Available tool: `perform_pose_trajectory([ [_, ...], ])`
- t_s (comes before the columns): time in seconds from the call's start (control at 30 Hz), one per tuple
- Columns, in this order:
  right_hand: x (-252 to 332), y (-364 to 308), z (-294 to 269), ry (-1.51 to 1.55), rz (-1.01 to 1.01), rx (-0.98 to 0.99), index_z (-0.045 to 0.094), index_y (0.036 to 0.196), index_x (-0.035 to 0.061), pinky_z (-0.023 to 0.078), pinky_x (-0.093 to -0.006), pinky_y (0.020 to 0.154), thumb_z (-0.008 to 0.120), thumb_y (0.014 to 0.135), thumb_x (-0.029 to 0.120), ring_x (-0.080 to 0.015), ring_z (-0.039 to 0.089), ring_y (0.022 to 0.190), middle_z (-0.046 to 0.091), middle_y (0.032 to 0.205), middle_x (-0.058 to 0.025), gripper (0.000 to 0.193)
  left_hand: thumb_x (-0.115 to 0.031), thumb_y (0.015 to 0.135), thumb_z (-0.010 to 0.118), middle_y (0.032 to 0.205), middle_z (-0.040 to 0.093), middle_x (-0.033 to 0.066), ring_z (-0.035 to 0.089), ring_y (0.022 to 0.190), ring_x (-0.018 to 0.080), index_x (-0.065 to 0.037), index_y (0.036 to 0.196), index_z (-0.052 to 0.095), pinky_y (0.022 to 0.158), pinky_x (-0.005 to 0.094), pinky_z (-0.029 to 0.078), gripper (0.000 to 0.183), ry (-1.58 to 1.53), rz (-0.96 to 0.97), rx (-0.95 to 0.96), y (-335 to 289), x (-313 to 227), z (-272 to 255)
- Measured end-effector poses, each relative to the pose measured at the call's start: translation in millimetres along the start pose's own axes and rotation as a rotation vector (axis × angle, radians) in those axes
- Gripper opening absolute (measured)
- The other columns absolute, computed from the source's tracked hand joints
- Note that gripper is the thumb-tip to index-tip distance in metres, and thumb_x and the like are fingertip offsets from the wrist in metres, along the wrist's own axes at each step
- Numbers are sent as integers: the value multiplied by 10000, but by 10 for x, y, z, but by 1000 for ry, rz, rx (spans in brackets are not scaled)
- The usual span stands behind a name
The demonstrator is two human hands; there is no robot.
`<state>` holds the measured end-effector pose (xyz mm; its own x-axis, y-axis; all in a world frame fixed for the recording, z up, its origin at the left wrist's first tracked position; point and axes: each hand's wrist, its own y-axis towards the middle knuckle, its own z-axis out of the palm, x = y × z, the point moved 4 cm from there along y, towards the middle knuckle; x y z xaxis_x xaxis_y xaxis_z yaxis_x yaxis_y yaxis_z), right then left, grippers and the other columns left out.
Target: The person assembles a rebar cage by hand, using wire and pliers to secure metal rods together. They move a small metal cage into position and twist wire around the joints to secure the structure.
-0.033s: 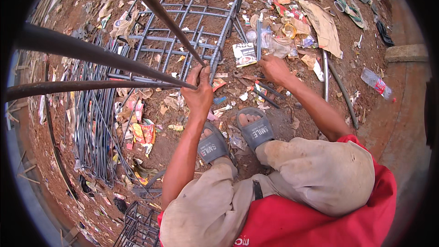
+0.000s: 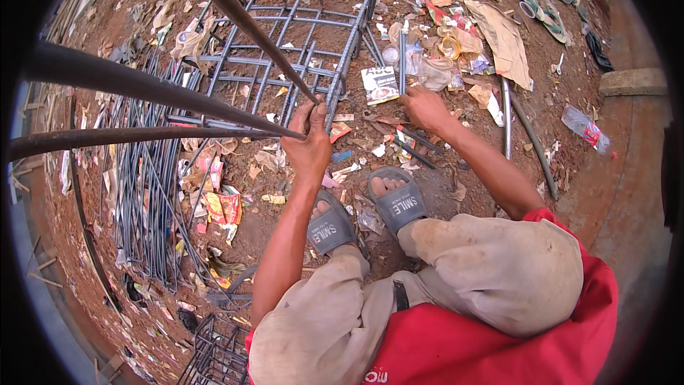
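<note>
My left hand (image 2: 308, 134) is closed, thumb and fingers pressed round the near ends of dark steel bars (image 2: 171, 98). These bars come in from the left and the upper left and meet at my fingers. Right behind that hand lies a rebar cage (image 2: 285, 50) of tied rods and stirrups. My right hand (image 2: 426, 110) is closed low over the ground, its fingertips at the lower end of a pair of thin grey rods (image 2: 402, 60). Below it, two dark handles with orange ends (image 2: 415, 150) rest on the soil; what they belong to is hidden.
A bundle of bent steel rods (image 2: 149, 192) lies at the left. Another cage (image 2: 217, 353) is at the lower left. Litter, a cardboard piece (image 2: 501, 43), a metal pipe (image 2: 506, 117) and a plastic bottle (image 2: 586, 130) lie to the right. My sandals (image 2: 397, 203) are between my arms.
</note>
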<state>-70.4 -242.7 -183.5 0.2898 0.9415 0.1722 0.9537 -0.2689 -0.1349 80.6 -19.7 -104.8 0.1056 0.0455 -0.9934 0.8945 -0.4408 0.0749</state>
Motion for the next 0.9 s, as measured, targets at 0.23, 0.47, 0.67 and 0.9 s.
perform_pose_trajectory([
  [0.23,-356,-80,158,240,222,-93,706,946,21,538,-438,747,627,793,82,-326,685,836,706,883,-161,182,-181,957,646,1009,703,122,651,930,143,26,1073,654,771,295,517,237,16,-9,44,-3,-38,46],
  [0.47,34,-210,-296,921,604,-238,732,1023,41,525,-321,701,752,814,205,-167,677,738,730,828,-106,267,-162,977,609,1068,691,131,657,940,151,6,1054,601,775,290,517,185,65,-51,56,-19,-98,7],
  [0.67,488,50,-203,1421,651,-96,700,897,-4,470,-242,538,739,836,206,-82,581,619,647,704,-26,223,-141,982,598,1055,695,117,633,923,122,10,1054,608,771,274,508,168,87,-40,75,-24,-146,28],
  [0.9,975,309,-388,889,276,-334,665,844,19,510,-392,648,682,803,195,-263,657,685,672,765,-137,182,-139,982,602,1067,695,123,627,970,126,21,1053,607,855,274,490,176,10,-41,62,-17,-155,15],
])
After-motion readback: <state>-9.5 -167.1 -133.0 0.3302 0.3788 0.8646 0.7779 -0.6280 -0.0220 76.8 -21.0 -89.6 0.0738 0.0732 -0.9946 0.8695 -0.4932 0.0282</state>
